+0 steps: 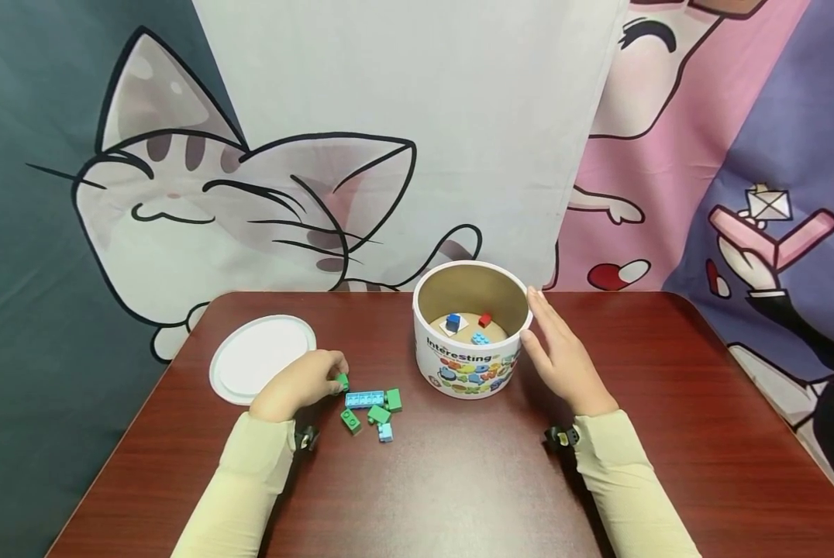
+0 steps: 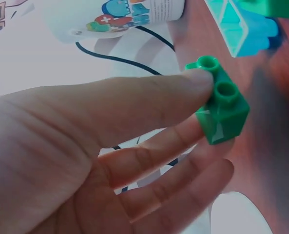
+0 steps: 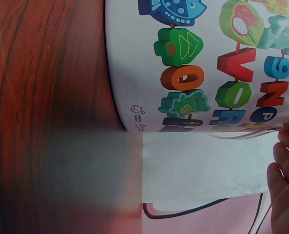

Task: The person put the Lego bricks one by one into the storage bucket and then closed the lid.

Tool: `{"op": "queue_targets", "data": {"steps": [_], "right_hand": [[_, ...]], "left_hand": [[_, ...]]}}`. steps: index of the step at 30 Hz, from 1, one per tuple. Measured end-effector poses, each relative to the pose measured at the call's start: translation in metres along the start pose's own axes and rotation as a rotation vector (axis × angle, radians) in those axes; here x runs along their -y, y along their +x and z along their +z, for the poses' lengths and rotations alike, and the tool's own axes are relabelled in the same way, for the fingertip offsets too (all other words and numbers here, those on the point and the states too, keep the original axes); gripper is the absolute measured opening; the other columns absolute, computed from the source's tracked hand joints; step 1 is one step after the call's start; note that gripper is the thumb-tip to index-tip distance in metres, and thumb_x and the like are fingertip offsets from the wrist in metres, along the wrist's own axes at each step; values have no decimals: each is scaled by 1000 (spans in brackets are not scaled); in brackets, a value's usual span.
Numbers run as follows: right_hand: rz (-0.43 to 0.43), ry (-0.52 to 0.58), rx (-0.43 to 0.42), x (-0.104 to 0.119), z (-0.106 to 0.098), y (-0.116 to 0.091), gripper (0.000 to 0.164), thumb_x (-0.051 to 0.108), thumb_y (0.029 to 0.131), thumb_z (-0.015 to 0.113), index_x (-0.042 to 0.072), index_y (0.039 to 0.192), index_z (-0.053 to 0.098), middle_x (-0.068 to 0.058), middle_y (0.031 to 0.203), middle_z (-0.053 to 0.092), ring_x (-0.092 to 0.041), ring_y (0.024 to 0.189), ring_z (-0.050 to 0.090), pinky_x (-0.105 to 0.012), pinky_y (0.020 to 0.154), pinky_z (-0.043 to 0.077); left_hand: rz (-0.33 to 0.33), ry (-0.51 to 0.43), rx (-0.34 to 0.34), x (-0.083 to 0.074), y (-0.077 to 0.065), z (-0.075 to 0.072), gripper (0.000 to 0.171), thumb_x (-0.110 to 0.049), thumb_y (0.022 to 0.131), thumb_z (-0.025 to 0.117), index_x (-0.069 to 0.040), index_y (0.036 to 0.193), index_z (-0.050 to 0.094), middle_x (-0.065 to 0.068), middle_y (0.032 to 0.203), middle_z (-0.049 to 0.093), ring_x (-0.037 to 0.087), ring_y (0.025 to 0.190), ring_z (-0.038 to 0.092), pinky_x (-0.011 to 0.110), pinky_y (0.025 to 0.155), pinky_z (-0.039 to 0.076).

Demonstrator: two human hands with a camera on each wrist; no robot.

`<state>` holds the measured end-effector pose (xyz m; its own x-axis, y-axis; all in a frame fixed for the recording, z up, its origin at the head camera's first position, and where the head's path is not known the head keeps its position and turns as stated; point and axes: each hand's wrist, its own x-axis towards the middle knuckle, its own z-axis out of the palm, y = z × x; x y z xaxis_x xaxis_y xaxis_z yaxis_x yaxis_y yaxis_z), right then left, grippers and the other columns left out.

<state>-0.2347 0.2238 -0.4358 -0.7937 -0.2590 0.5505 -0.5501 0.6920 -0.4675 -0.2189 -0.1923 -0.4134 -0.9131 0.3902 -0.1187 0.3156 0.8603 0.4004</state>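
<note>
My left hand pinches a small green brick between thumb and fingers, its two studs showing in the left wrist view. Just right of that hand on the table lie a long light-blue brick, several green bricks and a small light-blue brick. With fingers extended, my right hand rests against the right side of a round white bucket printed with colourful pictures. Inside it sit a dark blue brick, a red brick and a light-blue studded brick.
A round white lid lies on the table left of the bricks, partly behind my left hand. The dark red wooden table ends at a cloth backdrop with cartoon figures, close behind the bucket.
</note>
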Motion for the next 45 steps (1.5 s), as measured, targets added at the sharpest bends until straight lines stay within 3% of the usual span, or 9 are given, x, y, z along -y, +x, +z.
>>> {"op": "queue_targets", "data": {"steps": [8,16,24,28,31,45], "right_hand": [[3,-4,9,-1,2,-1,64,32,103,57,11,159,33,-9,163,33,-23,152,26,-34,123,21],[10,-3,10,1,2,-2,65,30,103,58,12,159,32,-7,164,32,-24,152,27,-33,123,19],[14,-2,10,2,2,-1,65,30,103,58,13,159,32,-7,164,32,-31,150,30,-37,123,21],[22,-7,15,1,1,0,65,33,103,57,14,160,31,-6,164,31,-28,151,28,-37,123,21],[15,-7,8,0,1,0,64,32,104,56,13,160,32,-7,164,31,-34,149,30,-36,123,20],[24,-11,17,1,-1,-1,64,32,104,56,13,160,31,-6,164,31,-23,152,25,-36,123,20]], "left_hand": [[33,-10,-72,-7,5,-6,10,-2,90,70,-4,98,66,6,90,65,26,88,63,46,85,53],[97,-32,-169,-19,10,-14,19,0,90,66,1,108,66,12,99,67,29,96,64,47,90,52],[142,-138,-277,-32,14,-19,19,-5,93,70,-4,111,67,8,100,65,23,92,64,42,86,54],[170,-190,-308,-39,18,-21,22,-8,93,73,-6,114,67,8,106,67,27,98,67,44,90,54],[187,-214,-328,-43,20,-23,24,-9,93,73,-6,116,67,9,110,68,28,102,67,45,93,53],[280,-183,-518,-73,34,-36,26,-8,93,72,-5,119,68,10,111,69,26,109,62,44,99,49]]}}
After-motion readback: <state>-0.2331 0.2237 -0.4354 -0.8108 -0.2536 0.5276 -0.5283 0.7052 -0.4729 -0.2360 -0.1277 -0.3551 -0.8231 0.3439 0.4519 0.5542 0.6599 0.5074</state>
